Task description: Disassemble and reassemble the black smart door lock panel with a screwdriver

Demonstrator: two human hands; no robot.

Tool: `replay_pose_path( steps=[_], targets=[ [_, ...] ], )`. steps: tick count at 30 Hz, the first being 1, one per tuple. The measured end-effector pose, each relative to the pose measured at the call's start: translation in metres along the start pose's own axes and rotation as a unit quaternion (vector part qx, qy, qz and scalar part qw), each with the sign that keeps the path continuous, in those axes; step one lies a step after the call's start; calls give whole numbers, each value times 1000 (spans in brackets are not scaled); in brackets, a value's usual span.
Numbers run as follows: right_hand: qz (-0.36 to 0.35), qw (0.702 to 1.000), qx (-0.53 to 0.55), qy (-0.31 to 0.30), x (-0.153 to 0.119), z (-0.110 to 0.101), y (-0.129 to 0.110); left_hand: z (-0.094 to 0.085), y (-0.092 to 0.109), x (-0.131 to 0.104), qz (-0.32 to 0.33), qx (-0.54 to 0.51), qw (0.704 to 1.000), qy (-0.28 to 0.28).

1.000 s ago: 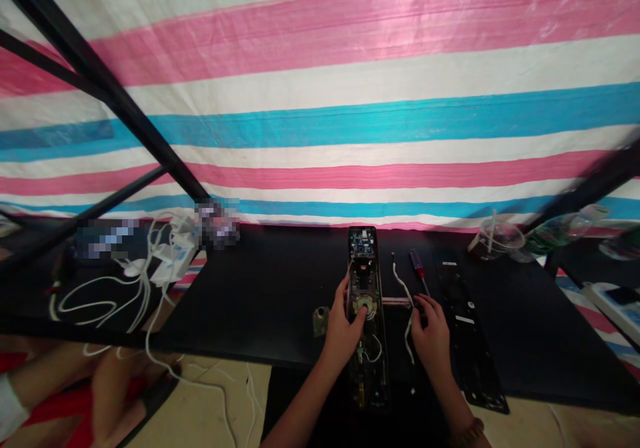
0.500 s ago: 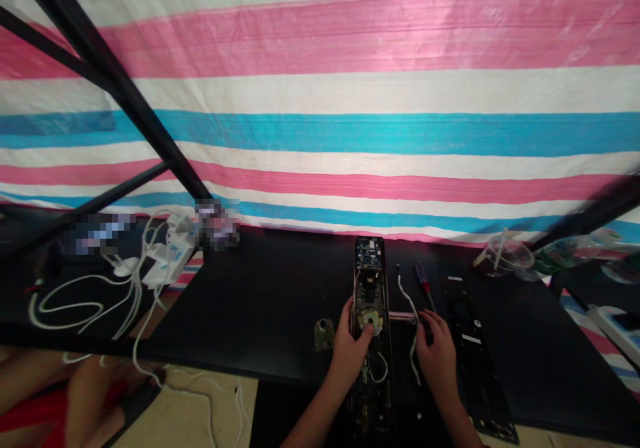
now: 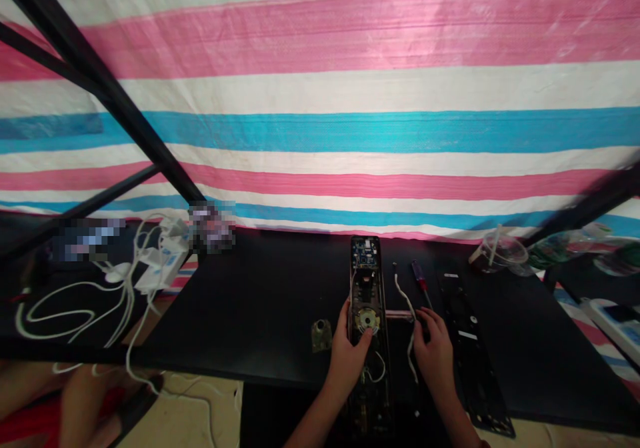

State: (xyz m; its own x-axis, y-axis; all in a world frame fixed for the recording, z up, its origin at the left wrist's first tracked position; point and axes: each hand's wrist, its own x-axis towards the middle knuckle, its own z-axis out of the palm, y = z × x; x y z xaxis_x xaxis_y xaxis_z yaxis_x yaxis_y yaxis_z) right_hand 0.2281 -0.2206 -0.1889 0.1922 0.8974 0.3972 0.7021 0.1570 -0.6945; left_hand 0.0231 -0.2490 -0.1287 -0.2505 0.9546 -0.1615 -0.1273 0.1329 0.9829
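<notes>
A long black housing (image 3: 381, 288) with exposed circuitry lies lengthwise in front of me, a blue circuit board (image 3: 365, 253) at its far end. My left hand (image 3: 349, 351) grips the housing's left side, thumb beside a round metal part (image 3: 367, 320). To the right, the closed fingers of my right hand (image 3: 434, 341) are at the end of a flat strip (image 3: 399, 315) that reaches the housing; a white cable (image 3: 404, 295) passes beside these fingertips. Behind that hand lies a purple and red screwdriver (image 3: 419, 276). Left of the housing is a small translucent plate (image 3: 321, 336).
A long black panel (image 3: 467, 351) lies on the black table (image 3: 260, 301) at right. Behind it stands a clear plastic cup (image 3: 495, 255). White cables and a power strip (image 3: 161, 271) sit at left. Another person's bare limbs (image 3: 83, 401) show at lower left.
The whole view has shifted slightly, moving the items a little to the left. Both hands keep nearly the same hold and place relative to the housing.
</notes>
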Motion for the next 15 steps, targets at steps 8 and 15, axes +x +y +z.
replay_pose_path(
  steps=[8, 15],
  targets=[
    [7, 1000, 8, 1, -1, 0, 0, 0, 2, -1, -14, -2, 1000, -7],
    [9, 1000, 12, -5, -1, -1, -3, 3, 5, 0, -12, -6, 1000, -2]
  ],
)
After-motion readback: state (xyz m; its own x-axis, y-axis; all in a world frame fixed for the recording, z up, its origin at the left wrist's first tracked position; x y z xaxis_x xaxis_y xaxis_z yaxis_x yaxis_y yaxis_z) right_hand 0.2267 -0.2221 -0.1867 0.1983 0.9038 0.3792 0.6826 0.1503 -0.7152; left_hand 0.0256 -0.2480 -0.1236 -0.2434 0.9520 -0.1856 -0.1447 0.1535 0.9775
